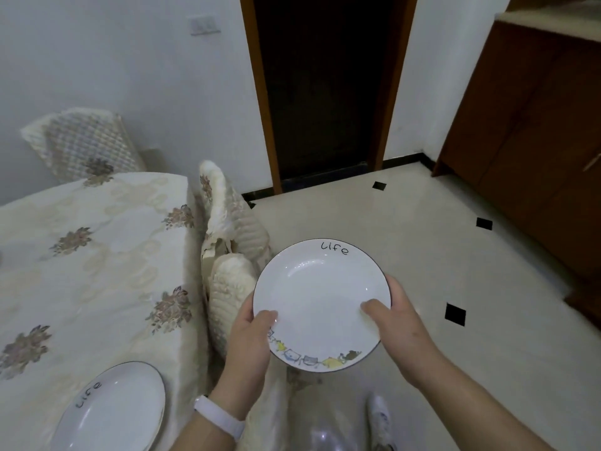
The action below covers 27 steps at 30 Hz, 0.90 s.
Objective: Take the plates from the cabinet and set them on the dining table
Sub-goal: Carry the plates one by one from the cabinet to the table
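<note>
A white plate (pixel 317 294) with a dark rim, the word "Life" and small cartoon figures is held level above the floor, just right of the dining table. My left hand (pixel 252 340) grips its left edge, thumb on top. My right hand (pixel 395 323) grips its right edge, thumb inside the rim. A second matching plate (pixel 115 408) lies on the dining table (pixel 97 255), near its front corner. The table wears a cream floral cloth. The brown wooden cabinet (pixel 536 131) stands at the right with its doors closed.
A chair with a quilted cream cover (pixel 232 245) is tucked against the table's right side, between table and plate. Another covered chair (pixel 84 141) stands at the far side by the wall. A dark doorway (pixel 325 89) lies ahead. Tiled floor (pixel 422 242) spreads to the right.
</note>
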{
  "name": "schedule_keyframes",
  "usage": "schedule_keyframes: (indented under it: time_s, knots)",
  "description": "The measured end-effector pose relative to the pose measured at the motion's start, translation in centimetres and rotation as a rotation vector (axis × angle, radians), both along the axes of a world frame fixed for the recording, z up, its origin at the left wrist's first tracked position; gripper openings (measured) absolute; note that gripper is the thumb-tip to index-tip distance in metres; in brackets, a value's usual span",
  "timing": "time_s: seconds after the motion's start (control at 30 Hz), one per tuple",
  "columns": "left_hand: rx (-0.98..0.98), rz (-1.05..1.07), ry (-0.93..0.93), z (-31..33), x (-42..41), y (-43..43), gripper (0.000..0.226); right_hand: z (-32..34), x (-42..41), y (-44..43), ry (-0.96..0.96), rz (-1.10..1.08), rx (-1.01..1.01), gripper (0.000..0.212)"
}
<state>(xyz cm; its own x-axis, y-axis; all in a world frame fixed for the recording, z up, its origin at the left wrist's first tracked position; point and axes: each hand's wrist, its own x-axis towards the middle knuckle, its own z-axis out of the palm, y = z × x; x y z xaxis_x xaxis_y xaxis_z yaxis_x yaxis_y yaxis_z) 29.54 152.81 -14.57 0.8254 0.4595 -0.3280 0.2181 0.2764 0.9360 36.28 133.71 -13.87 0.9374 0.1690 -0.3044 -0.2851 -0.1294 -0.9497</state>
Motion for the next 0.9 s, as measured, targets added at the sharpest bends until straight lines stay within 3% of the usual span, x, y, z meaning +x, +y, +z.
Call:
schedule_keyframes:
  time_s: [0.13, 0.43, 0.9]
  knots:
    - [0.03, 0.01, 0.021, 1.1, 6.5, -2.9, 0.047, 0.1, 7.3, -2.7, 0.019, 0.053, -0.013, 0.046]
    - [0.098, 0.183, 0.032, 2.2, 16.6, -6.9, 0.042, 1.5, 20.0, -5.7, -0.008, 0.219, 0.032, 0.046]
    - [0.066, 0.348, -0.038, 2.3, 26.3, -2.5, 0.048, 1.8, 31.5, 0.1, -0.056, 0.375, 0.027, 0.05]
